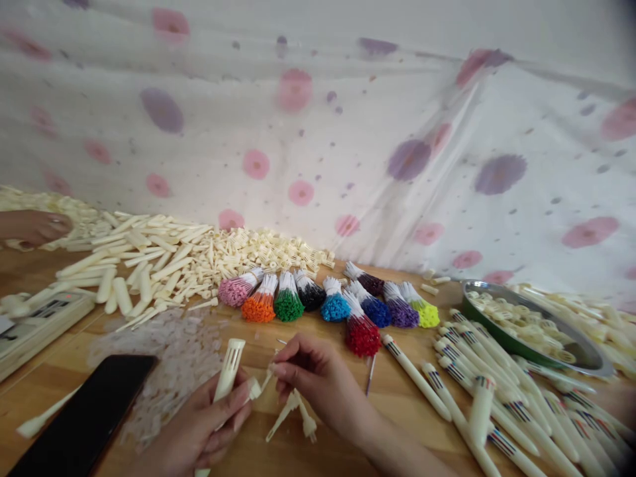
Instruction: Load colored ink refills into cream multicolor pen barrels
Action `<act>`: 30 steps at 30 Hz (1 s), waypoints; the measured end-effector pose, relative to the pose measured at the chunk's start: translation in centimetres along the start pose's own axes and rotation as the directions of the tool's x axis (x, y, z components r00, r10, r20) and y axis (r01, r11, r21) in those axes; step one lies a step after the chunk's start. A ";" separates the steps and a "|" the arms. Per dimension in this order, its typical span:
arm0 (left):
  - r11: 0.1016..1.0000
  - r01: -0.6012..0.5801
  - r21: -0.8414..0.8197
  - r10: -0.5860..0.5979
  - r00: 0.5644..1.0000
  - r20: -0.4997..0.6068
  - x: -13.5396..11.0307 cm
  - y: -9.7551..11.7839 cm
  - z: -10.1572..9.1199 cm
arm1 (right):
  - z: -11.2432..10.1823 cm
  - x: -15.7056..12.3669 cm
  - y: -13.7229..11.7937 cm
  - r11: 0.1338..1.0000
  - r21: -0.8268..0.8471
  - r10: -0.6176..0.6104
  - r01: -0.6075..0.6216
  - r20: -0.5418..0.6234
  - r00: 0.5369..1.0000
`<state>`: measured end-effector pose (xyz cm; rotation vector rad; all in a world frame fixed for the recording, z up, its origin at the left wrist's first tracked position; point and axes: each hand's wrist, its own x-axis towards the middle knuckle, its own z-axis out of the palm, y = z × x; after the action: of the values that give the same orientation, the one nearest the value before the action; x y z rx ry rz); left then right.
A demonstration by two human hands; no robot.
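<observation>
My left hand point(211, 417) is closed around a cream pen barrel point(230, 368), tilted slightly, with its slotted end up. By the left thumb and fingertips is a small cream plastic part point(255, 388). My right hand point(320, 377) is just to the right, its thumb and forefinger pinching a thin cream plastic piece point(267, 375) close to that part. Under the right fingers, cream plastic parts point(307, 422) show against the wooden table point(348, 447); whether the right hand touches them I cannot tell. Bundles of colored refills, such as a red bundle point(362, 331), stand beyond my hands.
A black phone point(89, 414) lies at left beside small clear pieces point(173, 371). Cream parts point(238, 252) are heaped behind. Multicolor pens point(417, 377) and a metal bowl point(527, 324) of parts are at right. Another person's hand point(37, 227) reaches in at far left.
</observation>
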<state>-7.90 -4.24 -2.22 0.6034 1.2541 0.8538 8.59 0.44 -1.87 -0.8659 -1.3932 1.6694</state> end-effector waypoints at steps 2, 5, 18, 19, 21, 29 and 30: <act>1.000 0.004 -0.018 -0.004 0.999 -0.035 0.0 0.0 0.0 | 0.2 -0.1 0.2 1.000 -0.027 -0.005 0.005 0.009 1.000; 1.000 0.005 -0.018 -0.007 0.996 -0.089 0.0 -0.1 0.0 | 0.4 -0.5 0.1 0.979 -0.202 -0.025 0.026 0.008 1.000; 0.996 -0.076 0.039 0.082 0.984 -0.157 -0.3 -0.4 0.6 | 1.0 -1.4 -0.9 0.304 -0.883 -0.324 0.357 0.256 0.911; 0.995 -0.086 0.044 0.091 0.985 -0.147 -0.2 -0.4 0.8 | 1.1 -1.3 -0.7 0.226 -0.902 -0.323 0.367 0.285 0.902; 0.993 -0.108 0.045 0.113 0.984 -0.135 0.0 -0.7 1.0 | 1.2 -1.2 -0.1 0.094 -0.923 -0.316 0.373 0.328 0.890; 0.991 -0.133 -0.009 0.130 0.983 -0.127 0.2 -1.6 1.5 | 0.4 -1.1 0.4 0.172 -0.935 -0.255 0.310 0.262 0.931; 0.989 -0.146 -0.005 0.144 0.982 -0.125 0.2 -1.6 1.5 | 0.4 -1.1 0.2 0.165 -0.922 -0.250 0.349 0.303 0.920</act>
<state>-6.06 -4.92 -3.23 0.6440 1.3271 1.0338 8.77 -0.72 -1.94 -1.0246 -2.5363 0.2816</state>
